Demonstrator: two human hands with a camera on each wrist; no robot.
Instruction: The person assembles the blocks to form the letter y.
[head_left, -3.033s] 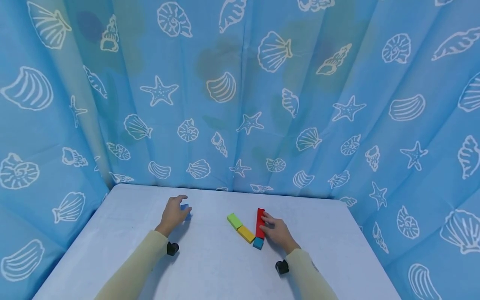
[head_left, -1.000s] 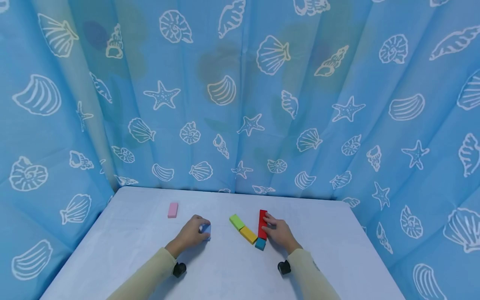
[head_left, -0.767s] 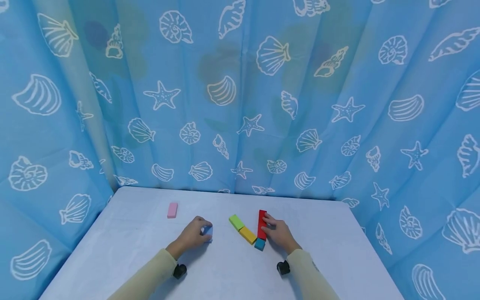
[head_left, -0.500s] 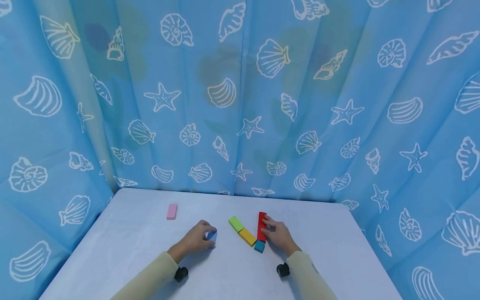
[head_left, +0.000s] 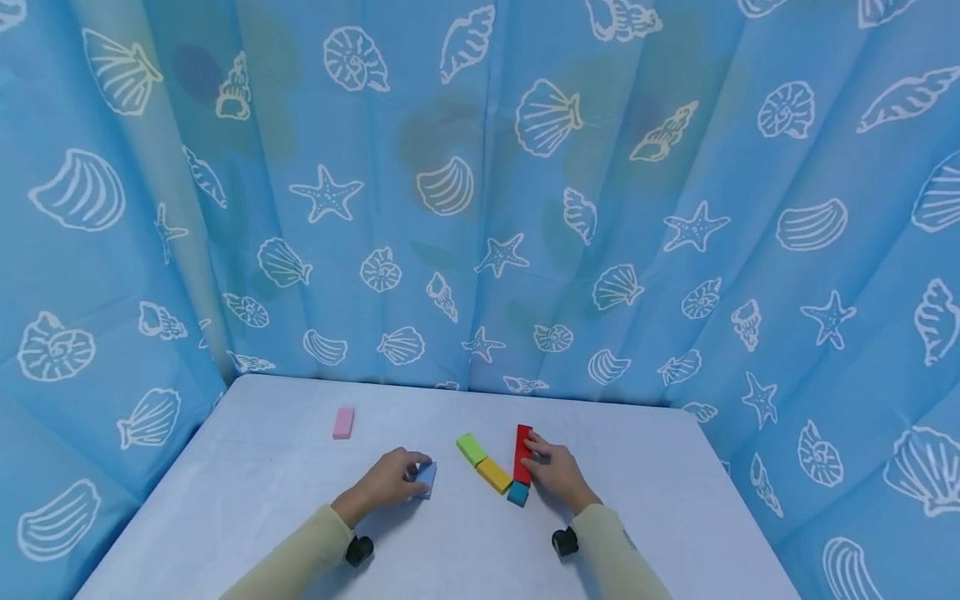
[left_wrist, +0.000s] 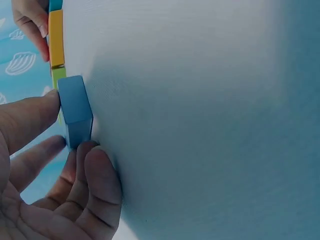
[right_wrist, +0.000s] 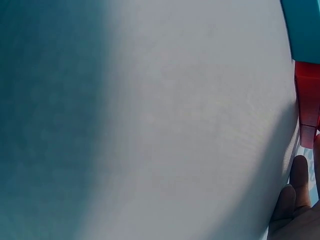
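My left hand (head_left: 386, 479) pinches a blue block (head_left: 427, 478) between thumb and fingers, left of the other blocks. In the left wrist view the blue block (left_wrist: 75, 102) stands tilted, thumb at its side and a finger at its lower end. My right hand (head_left: 558, 475) rests its fingertips along the right side of the red blocks (head_left: 522, 454); a seam shows in the right wrist view's red piece (right_wrist: 308, 100). A teal block (head_left: 518, 493) touches their near end. A yellow block (head_left: 495, 475) and a lime green block (head_left: 472, 449) run up-left from there.
A pink block (head_left: 342, 422) lies alone at the back left of the white table (head_left: 465, 550). A blue curtain (head_left: 480, 192) with shell prints hangs behind the table and at both sides. Small black wrist cameras (head_left: 359, 550) sit under the sleeves.
Three seconds ago my left hand was at the back left by the blue block. It has carried that block right and nearer, and the pink block now shows. My right hand stays at the red blocks.
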